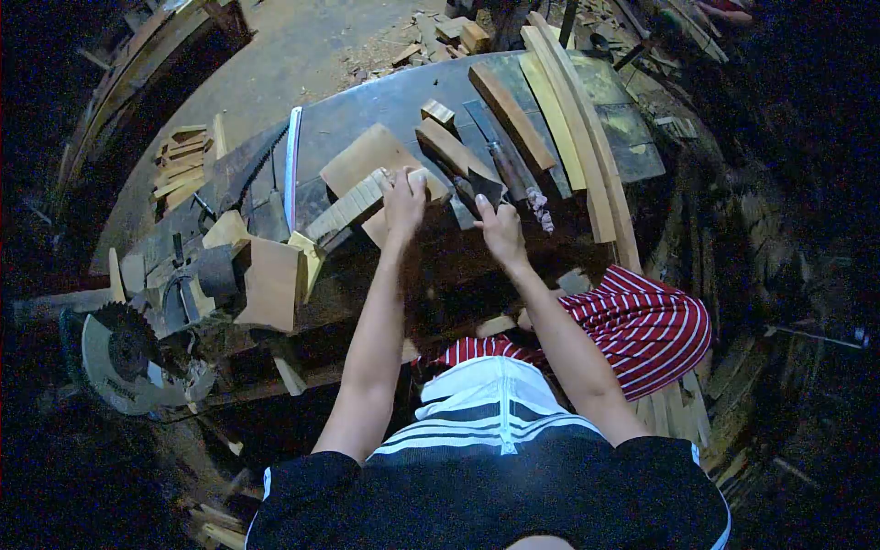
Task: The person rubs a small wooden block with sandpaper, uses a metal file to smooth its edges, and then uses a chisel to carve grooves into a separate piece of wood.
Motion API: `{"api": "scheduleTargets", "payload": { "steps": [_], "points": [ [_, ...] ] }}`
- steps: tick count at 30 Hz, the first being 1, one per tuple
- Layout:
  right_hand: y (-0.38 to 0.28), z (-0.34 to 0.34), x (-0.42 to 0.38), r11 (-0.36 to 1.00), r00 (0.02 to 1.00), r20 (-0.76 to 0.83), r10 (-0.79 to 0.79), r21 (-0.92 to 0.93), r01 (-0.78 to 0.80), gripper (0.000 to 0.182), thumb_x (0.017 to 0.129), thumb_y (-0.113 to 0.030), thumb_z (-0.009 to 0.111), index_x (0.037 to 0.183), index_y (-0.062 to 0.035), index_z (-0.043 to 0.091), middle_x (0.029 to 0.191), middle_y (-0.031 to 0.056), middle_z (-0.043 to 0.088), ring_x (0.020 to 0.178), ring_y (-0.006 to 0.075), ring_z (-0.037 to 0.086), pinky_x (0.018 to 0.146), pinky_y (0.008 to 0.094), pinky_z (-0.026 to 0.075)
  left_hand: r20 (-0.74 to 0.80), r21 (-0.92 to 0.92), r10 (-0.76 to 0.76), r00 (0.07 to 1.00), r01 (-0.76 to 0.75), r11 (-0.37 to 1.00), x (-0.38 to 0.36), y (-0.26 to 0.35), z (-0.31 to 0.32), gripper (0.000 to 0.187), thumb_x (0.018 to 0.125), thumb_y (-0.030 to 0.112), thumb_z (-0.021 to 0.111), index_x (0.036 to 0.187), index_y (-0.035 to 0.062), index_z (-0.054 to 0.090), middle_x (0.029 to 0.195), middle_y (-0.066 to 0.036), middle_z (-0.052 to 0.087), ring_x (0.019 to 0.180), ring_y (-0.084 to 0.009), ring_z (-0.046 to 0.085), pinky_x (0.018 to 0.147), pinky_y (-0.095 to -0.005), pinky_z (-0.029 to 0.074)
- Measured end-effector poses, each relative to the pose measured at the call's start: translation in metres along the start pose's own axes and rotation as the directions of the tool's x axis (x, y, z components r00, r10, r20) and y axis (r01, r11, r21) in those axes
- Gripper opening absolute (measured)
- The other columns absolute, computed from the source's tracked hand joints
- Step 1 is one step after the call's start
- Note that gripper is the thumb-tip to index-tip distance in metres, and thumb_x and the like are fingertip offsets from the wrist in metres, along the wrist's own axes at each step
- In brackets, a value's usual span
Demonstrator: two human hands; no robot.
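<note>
My left hand [403,203] is closed over the right part of a light wooden block [344,206] marked with rows of cross lines. The block lies across a flat tan board [368,158] on the workbench. Just to the right, my right hand [501,231] is closed round a dark tool with a flat, pointed blade [489,187]; I cannot tell its exact kind. Beyond the hands rest a brown wooden piece [449,145] and a small wood block [438,112]. A chisel-like tool [500,156] lies close to the right hand, beside a crumpled pale cloth [539,209].
Long wooden strips [582,128] and a brown beam [511,115] lie on the workbench [339,96] to the right. A pale straightedge [293,165] and a handsaw [261,160] are at left. A circular saw blade [124,344] stands at the left end, near wooden blocks [269,286].
</note>
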State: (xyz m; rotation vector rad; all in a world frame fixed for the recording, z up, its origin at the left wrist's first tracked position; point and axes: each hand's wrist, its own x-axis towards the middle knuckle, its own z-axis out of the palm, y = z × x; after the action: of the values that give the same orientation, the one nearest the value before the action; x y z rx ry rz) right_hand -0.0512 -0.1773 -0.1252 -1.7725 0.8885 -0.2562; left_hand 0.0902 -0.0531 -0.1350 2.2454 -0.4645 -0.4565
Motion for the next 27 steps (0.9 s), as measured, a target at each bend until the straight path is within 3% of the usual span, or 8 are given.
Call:
{"api": "scheduleTargets", "payload": {
  "steps": [3,6,8,9,11,16,21,27],
  "points": [
    [0.000,0.002,-0.002,0.998,1.000,0.010,-0.005,-0.060,0.005,0.046,0.092,-0.036,0.051,0.089,0.0086,0.063,0.070,0.0114,0.061,0.063,0.0181,0.062,0.060,0.0325,0.057,0.037,0.164,0.116,0.993,-0.120,0.979,-0.005,-0.014,-0.009,0.072,0.079,0.034,0.068,0.134,0.0025,0.033,0.128,-0.032,0.034,0.113,-0.0445,0.044,0.096,-0.0485,0.036],
    [-0.015,0.006,-0.008,0.988,0.987,-0.057,-0.151,-0.023,0.150,0.044,0.092,-0.033,0.051,0.099,0.0085,0.061,0.084,0.0203,0.063,0.074,0.0280,0.063,0.071,0.0367,0.054,0.042,0.025,0.143,0.989,-0.144,0.989,-0.019,-0.013,-0.023,0.088,0.061,0.029,0.083,0.131,0.0063,0.036,0.123,-0.029,0.039,0.108,-0.0414,0.048,0.094,-0.0453,0.040],
    [-0.033,0.006,-0.014,0.954,0.973,-0.011,-0.232,-0.198,0.225,0.045,0.087,-0.023,0.053,0.128,-0.0037,0.048,0.124,0.0181,0.053,0.107,0.0323,0.051,0.098,0.0396,0.036,-0.053,0.036,0.355,0.933,-0.353,0.935,-0.012,-0.023,-0.024,0.084,0.052,0.024,0.086,0.123,0.0076,0.045,0.114,-0.020,0.047,0.104,-0.0376,0.051,0.091,-0.0424,0.044],
    [-0.034,0.009,-0.014,0.953,0.972,0.004,-0.235,-0.198,0.231,0.045,0.087,-0.023,0.053,0.128,-0.0037,0.048,0.124,0.0181,0.053,0.107,0.0323,0.051,0.098,0.0396,0.036,-0.063,0.037,0.344,0.937,-0.342,0.939,-0.013,-0.030,-0.022,0.084,0.052,0.024,0.086,0.123,0.0076,0.045,0.114,-0.020,0.047,0.104,-0.0376,0.051,0.091,-0.0424,0.044],
    [-0.037,0.014,-0.014,0.783,0.847,0.058,-0.528,-0.352,0.512,0.048,0.081,-0.015,0.056,0.128,-0.0064,0.049,0.128,0.0117,0.053,0.114,0.0313,0.046,0.101,0.0393,0.035,-0.170,0.042,0.383,0.908,-0.382,0.923,-0.019,-0.032,-0.013,0.076,0.051,0.020,0.085,0.117,0.0098,0.050,0.110,-0.013,0.051,0.101,-0.0340,0.053,0.085,-0.0429,0.045],
    [-0.059,0.020,-0.029,0.523,0.736,0.315,-0.599,-0.542,0.657,0.066,0.062,0.005,0.047,0.127,-0.0084,0.052,0.132,0.0069,0.050,0.114,0.0314,0.045,0.097,0.0397,0.038,-0.328,0.156,0.263,0.907,-0.223,0.962,-0.029,-0.026,0.006,0.043,0.068,0.018,0.068,0.110,0.0141,0.057,0.107,-0.007,0.054,0.100,-0.0279,0.053,0.080,-0.0430,0.040],
    [-0.048,0.029,-0.031,0.357,0.695,0.430,-0.577,-0.633,0.687,0.067,0.062,-0.001,0.054,0.128,-0.0041,0.049,0.135,0.0069,0.048,0.115,0.0286,0.043,0.089,0.0394,0.040,-0.371,0.200,0.180,0.911,-0.111,0.973,-0.033,-0.012,0.001,0.034,0.077,0.010,0.056,0.111,0.0153,0.059,0.106,-0.003,0.055,0.103,-0.0249,0.050,0.089,-0.0399,0.034],
    [-0.057,0.041,-0.017,0.372,0.713,0.423,-0.559,-0.641,0.671,0.068,0.061,0.001,0.054,0.129,-0.0035,0.048,0.136,0.0076,0.046,0.118,0.0300,0.041,0.093,0.0395,0.038,-0.409,0.219,0.138,0.902,-0.050,0.974,-0.034,-0.018,0.010,0.032,0.079,0.010,0.053,0.111,0.0153,0.060,0.109,-0.003,0.055,0.104,-0.0230,0.050,0.092,-0.0385,0.034]
  ]
}}
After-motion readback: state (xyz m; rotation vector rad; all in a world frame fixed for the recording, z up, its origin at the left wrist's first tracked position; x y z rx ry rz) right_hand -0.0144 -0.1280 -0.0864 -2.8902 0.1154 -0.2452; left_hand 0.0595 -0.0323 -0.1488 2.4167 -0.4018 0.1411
